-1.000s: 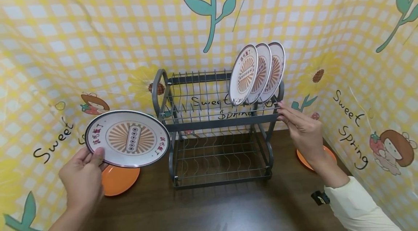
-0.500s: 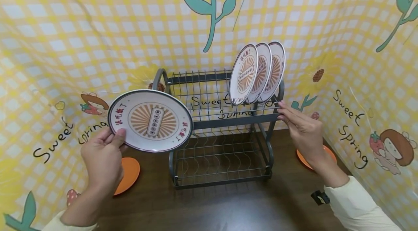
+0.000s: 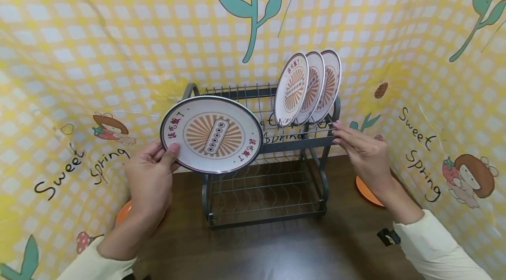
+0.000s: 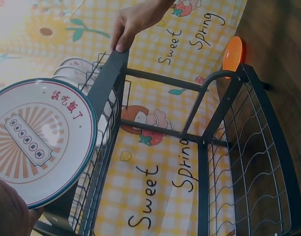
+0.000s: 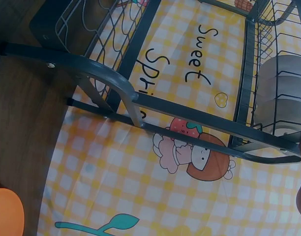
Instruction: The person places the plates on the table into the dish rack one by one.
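My left hand [image 3: 152,179] holds a white round plate [image 3: 213,137] by its left edge, thumb on the printed face. The plate is tilted towards me and overlaps the upper left of a grey two-tier dish rack [image 3: 298,143]. At the rack's upper front right corner, my right hand [image 3: 365,157] pinches the rail, which the left wrist view shows between thumb and fingers [image 4: 122,37]. Three matching plates [image 3: 290,95] stand on edge, side by side, in the right part of the top tier. Their backs [image 5: 283,93] appear through the wires in the right wrist view.
An orange plate [image 3: 369,192] lies to the right of the rack on the brown table [image 3: 276,249]. Another orange one [image 3: 123,213] at the left is mostly hidden behind my left arm. A small black object [image 3: 388,237] sits near my right sleeve. Patterned yellow cloth [image 3: 158,29] surrounds the table.
My left hand has carried the plate right and upward, from beside the rack to in front of its top tier. My right hand has kept its grip on the rail.
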A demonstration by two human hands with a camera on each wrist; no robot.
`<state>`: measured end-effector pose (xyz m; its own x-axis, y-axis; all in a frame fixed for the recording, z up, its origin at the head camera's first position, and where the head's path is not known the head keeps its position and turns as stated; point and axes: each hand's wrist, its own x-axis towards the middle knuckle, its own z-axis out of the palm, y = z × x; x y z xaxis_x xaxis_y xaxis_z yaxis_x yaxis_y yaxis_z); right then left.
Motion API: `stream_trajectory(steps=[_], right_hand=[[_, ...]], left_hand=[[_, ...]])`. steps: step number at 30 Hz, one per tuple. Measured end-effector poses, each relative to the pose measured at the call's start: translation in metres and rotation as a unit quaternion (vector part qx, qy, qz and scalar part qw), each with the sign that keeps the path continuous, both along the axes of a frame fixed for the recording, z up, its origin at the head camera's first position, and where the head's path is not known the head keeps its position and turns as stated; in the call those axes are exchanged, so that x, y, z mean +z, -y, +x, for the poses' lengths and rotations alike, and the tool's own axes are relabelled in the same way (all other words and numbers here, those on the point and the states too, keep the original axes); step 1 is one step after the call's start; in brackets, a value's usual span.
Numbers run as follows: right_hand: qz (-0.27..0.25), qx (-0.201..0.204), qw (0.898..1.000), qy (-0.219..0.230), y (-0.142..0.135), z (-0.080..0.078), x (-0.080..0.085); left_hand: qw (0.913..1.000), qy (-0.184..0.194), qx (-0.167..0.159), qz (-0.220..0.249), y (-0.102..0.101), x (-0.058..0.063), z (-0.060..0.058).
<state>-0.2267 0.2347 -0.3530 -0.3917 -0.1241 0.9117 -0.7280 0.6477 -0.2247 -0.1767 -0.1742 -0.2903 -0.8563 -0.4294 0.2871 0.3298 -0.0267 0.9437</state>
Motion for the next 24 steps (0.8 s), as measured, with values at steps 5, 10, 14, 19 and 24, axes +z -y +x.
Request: stream_trajectory(steps=[5,10,14,19,24], right_hand=[[-0.001,-0.007,1.0,0.007,0.0,0.002,0.007],[-0.046,-0.049,0.998,-0.003,0.008,0.009,0.014],[-0.076,-0.026,0.997,-0.009,0.023,0.016,0.025],[-0.035,0.056,0.995,0.075,0.049,0.03,0.045],[-0.004,0.128,0.973,0.191,0.073,0.045,0.057]], left_hand=[[0.9988,-0.002,-0.034,-0.034,-0.008,0.004,-0.001],[0.9972,0.009,-0.053,-0.051,-0.017,0.005,-0.002],[0.9963,0.018,-0.061,-0.059,-0.025,0.005,-0.004],[0.9936,0.027,-0.085,-0.069,-0.034,0.006,-0.005],[0.9897,0.034,-0.114,-0.08,-0.041,0.006,-0.001]])
